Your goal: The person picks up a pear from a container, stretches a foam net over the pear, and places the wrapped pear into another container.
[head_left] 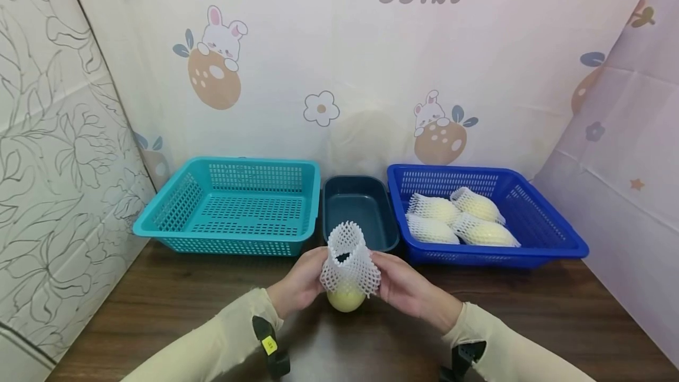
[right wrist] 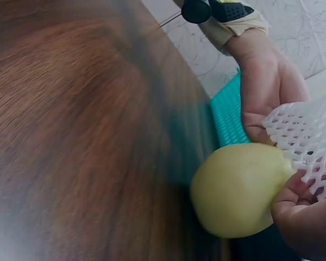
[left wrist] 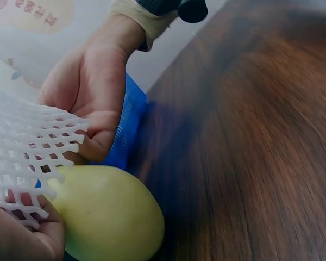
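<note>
A white foam fruit net sits partly over a smooth pale yellow-green fruit, whose rounded lower end shows bare. My left hand pinches the net's edge on one side. On the opposite side my right hand pinches the net too. In the left wrist view the fruit pokes out of the net's mesh between both hands. The right wrist view shows the fruit from the other side, with fingers at the net's rim. The fruit's upper part is hidden inside the net.
Behind the hands stands a dark teal tub. To its left is a turquoise basket. A blue basket on the right holds several netted fruits. All stand on a dark wooden table before a printed curtain.
</note>
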### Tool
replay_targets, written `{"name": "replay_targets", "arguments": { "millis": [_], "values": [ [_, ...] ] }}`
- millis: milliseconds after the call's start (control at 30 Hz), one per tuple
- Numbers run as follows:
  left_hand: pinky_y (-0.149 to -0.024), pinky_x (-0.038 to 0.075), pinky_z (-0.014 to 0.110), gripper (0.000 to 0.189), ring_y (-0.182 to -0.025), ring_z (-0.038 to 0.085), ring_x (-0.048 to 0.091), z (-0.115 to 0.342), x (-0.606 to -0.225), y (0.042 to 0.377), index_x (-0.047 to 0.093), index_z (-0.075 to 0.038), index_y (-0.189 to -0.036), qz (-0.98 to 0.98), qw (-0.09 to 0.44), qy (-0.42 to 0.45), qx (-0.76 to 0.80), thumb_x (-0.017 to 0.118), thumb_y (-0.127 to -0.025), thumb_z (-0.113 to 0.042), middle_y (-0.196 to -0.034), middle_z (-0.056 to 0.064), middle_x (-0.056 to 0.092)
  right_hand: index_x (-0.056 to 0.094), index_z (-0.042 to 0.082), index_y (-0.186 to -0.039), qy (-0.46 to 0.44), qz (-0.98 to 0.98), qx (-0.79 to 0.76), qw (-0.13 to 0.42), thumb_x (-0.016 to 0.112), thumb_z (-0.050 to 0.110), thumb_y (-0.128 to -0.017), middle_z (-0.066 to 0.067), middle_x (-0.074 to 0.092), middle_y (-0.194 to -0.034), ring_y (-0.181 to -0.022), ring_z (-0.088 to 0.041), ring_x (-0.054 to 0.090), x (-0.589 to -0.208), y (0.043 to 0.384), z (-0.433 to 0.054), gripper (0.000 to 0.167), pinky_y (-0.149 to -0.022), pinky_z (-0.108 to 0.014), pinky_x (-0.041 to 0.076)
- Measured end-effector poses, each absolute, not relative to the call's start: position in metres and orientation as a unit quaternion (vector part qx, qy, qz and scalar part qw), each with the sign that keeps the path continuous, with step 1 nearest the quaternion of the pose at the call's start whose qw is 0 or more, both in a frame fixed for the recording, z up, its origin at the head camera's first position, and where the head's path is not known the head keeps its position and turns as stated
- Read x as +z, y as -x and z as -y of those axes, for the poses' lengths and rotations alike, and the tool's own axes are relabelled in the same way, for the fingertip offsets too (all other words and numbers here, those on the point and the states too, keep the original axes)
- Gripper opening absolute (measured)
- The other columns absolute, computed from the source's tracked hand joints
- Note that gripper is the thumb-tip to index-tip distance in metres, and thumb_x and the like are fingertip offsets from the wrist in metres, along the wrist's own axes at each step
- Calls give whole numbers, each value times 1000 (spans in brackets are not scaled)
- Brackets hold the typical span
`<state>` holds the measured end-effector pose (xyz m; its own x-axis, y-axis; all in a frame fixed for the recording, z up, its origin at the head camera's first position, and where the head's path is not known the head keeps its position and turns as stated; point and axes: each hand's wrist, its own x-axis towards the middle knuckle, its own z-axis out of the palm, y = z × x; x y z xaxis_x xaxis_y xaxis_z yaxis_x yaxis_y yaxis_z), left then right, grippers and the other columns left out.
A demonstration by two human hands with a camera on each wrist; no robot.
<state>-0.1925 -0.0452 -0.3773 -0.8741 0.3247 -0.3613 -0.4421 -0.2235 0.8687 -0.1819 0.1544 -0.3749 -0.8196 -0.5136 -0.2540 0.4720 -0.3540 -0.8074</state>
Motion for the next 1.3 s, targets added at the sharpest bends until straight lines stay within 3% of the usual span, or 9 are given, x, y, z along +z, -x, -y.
{"name": "replay_targets", "arguments": {
  "millis": [400,600,833,1300],
  "values": [
    [-94,42,47,41,-106,25,54,52,-390,192,47,3,-130,-637,223,24,737,45,-100,-26,-119,14,57,64,11,-103,36,-544,-792,274,42,15,-102,-1,65,-100,-90,-13,58,-391,180,-155,22,-81,-30,46],
    [-90,46,45,43,-101,23,57,54,-399,192,47,5,-129,-662,217,24,717,45,-100,-27,-116,14,59,59,6,-105,23,-605,-758,242,47,16,-100,-1,63,-94,-86,-13,58,-400,177,-155,17,-79,-30,46],
    [-82,49,39,42,-92,19,59,55,-409,191,50,7,-126,-668,217,24,712,45,-100,-26,-108,12,62,54,7,-92,-1,-642,-736,216,47,15,-99,1,57,-81,-73,-11,54,-412,176,-152,12,-69,-28,42],
    [-77,49,36,41,-87,18,59,54,-424,185,50,7,-125,-680,208,35,703,43,-102,-26,-104,11,62,53,-6,-106,-40,-741,-660,118,41,10,-100,-3,54,-74,-64,-15,50,-422,170,-141,21,-60,-31,43]
  ]
}}
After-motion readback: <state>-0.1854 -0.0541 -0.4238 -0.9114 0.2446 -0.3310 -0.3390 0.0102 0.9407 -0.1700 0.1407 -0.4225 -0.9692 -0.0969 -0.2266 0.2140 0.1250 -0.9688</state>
